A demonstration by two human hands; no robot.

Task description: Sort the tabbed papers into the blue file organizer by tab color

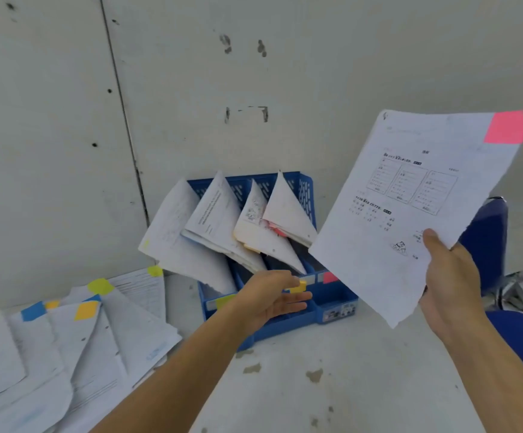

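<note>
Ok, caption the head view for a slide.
Right hand holds a pink-tabbed sheet; left hand open before the blue file organizer.

A pink-tabbed sheet is held up, tilted, right of the blue file organizer, whose four slots hold leaning papers; loose tabbed papers lie left.

blue organizer slots pretty crowded with floppy papers leaning out leftward, left hand hovering across its front, pink-tabbed sheet covering its right side, loose pile hogging the left of the table, near middle bare and open
</note>
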